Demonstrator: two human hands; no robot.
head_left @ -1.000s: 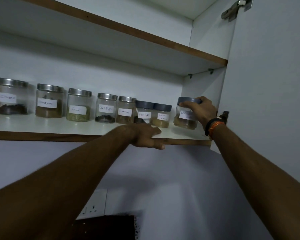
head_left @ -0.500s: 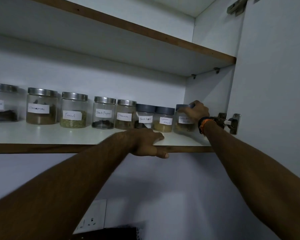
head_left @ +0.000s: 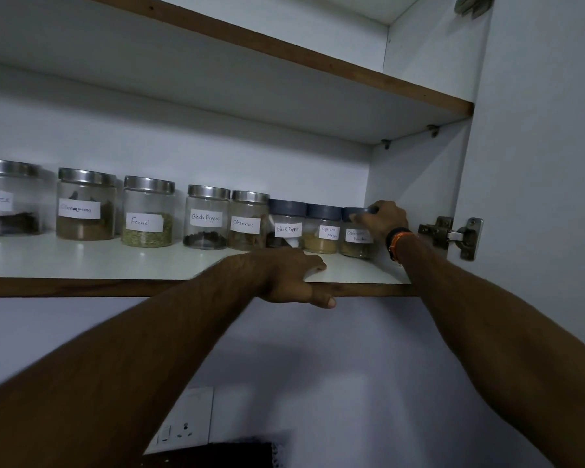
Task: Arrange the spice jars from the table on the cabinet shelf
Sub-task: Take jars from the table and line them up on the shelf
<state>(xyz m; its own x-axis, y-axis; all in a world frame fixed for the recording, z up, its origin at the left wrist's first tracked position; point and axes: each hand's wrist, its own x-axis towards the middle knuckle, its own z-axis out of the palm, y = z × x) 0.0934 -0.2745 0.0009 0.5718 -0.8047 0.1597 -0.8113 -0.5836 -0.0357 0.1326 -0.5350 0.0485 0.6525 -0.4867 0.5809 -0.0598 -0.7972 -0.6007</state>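
Grey plastic lid of the end jar (head_left: 357,231), pinched by the right hand (head_left: 385,219); jar stands on the cabinet shelf (head_left: 81,261), last in the row, beside the side wall. Likely rigid, light, smooth-walled; best held by the lid. Left hand (head_left: 291,276) rests flat on the shelf edge. Labels legible: Fennel, Black Pepper, Cinnamon; end label blurred.
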